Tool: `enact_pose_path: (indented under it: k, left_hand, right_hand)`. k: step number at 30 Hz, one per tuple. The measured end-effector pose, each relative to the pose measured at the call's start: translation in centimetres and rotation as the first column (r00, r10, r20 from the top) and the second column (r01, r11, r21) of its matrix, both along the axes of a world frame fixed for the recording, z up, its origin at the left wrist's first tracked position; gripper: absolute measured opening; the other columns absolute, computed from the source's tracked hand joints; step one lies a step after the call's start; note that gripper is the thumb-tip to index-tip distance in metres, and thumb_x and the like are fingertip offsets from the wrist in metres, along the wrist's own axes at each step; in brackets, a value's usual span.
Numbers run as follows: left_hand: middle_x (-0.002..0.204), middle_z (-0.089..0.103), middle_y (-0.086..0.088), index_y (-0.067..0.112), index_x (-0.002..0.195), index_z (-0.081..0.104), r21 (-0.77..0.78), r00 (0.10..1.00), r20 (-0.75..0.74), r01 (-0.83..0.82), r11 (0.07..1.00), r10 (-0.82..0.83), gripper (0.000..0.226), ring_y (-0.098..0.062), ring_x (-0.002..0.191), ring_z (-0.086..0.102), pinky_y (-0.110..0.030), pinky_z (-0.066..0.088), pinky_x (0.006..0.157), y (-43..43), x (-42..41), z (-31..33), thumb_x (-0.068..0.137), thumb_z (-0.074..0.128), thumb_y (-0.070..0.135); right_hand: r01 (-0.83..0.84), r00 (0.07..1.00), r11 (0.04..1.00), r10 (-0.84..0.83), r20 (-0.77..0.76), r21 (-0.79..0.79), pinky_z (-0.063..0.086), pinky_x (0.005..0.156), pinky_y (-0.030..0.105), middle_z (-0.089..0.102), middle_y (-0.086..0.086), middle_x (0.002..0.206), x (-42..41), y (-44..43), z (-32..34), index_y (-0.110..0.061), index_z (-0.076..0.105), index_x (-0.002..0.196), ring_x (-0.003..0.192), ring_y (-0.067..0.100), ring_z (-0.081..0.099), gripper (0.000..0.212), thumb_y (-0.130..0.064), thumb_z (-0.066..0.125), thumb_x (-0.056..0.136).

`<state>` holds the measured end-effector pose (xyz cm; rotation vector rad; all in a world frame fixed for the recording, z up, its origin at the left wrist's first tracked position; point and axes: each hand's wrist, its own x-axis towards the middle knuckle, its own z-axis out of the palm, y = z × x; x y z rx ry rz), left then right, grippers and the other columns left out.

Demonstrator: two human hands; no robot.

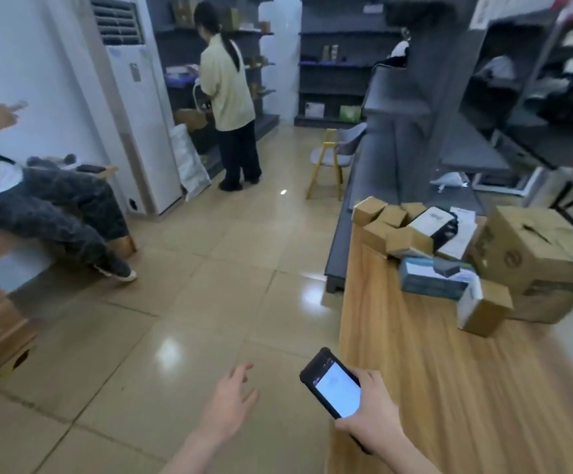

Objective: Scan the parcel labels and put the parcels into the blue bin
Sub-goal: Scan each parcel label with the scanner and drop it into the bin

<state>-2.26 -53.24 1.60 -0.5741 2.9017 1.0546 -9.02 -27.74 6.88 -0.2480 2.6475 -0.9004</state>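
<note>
Right hand [372, 413] gripping scanner [334, 388], its lower end hiding behind the fingers, screen text blurring out. Left hand [230, 400] hanging open over the floor [210, 268], 9 o'clock of the scanner. Parcels [411, 234] sitting piled on counter [449, 371] at 1 o'clock, labels unreadable.

One wooden surface [432, 371], one large cardboard box [531, 254], about six small brown boxes [377, 234], one blue-and-white box [428, 280], one black-and-white box [432, 224], one scanner [333, 388], two hands: left hand [230, 401], right hand [372, 407], one standing person [227, 87], one seated person [49, 200], one yellow-legged chair [333, 155], one floor-standing air conditioner [138, 107].
</note>
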Motion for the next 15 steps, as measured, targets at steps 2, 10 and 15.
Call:
enact_pose_path:
  k: [2, 10, 15]
  left_hand:
    - [0.121, 0.05, 0.006, 0.026, 0.138, 0.042, -0.012, 0.997, -0.008, 0.079, 0.997, -0.079, 0.047, -0.003, 0.105, 0.047, -0.019, 0.038, 0.089, 1.3, -4.7, 0.0, 0.094, 0.057, 0.031]
    - [0.126, 0.052, 0.011, 0.035, 0.138, 0.037, -0.054, 0.896, 0.061, 0.443, 0.895, -0.44, 0.052, -0.009, 0.114, 0.052, -0.026, 0.044, 0.084, 5.0, -23.1, -0.6, 0.09, 0.057, 0.042]
    - [0.124, 0.05, 0.011, 0.034, 0.136, 0.041, -0.027, 0.798, 0.047, 0.602, 0.798, -0.6, 0.053, -0.008, 0.114, 0.051, -0.03, 0.048, 0.089, 6.8, -31.9, -0.9, 0.088, 0.061, 0.043]
  right_hand:
    - [0.101, 0.995, 0.995, -0.101, -0.012, 0.023, 0.048, 0.083, 0.031, 0.036, -0.015, 0.104, -2.2, 2.1, 0.1, -0.033, 0.04, 0.119, 0.091, 0.005, 0.049, 0.075, -0.034, 0.073, 0.051]
    - [0.475, 0.88, 0.875, -0.474, -0.031, 0.097, 0.048, 0.087, 0.032, 0.033, -0.011, 0.11, -11.1, 5.4, -0.2, -0.026, 0.035, 0.134, 0.1, 0.007, 0.045, 0.092, -0.04, 0.078, 0.054]
    - [0.651, 0.756, 0.75, -0.655, -0.009, 0.118, 0.045, 0.088, 0.032, 0.029, -0.011, 0.109, -14.6, 5.5, -0.1, -0.024, 0.032, 0.138, 0.102, 0.008, 0.042, 0.097, -0.038, 0.079, 0.055]
